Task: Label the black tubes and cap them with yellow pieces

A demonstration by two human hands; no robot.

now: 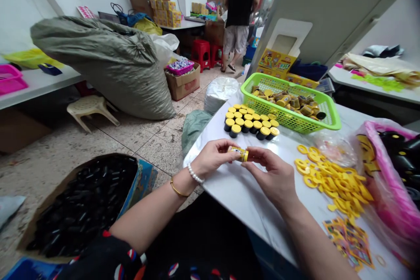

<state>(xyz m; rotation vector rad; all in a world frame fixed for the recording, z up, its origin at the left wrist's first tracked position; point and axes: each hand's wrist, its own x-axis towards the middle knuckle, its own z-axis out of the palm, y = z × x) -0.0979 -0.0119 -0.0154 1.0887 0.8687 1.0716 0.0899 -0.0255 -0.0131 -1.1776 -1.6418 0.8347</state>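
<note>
Cylinder (237, 152), small and labelled, lies sideways between the hands above the white table (231, 197), yellow end toward 3 o'clock, with yellow-capped pots (247, 127) near it at 12 to 1 o'clock and yellow rings (334, 180) between 3 and 4. Left hand (210, 157) curled, thumb and fingers closed round the barrel; right hand (275, 177) half curled, thumb and fingertips pinching the yellow end. Handling estimate: light, stiff, probably smooth plastic, liable to roll; best held round the barrel, with a second pinch at the rim.

The white marbled surface (241, 190) carries black canisters with yellow caps (248, 126), a green basket (290, 121), loose yellow rings (341, 182) and printed cards (352, 241).
</note>
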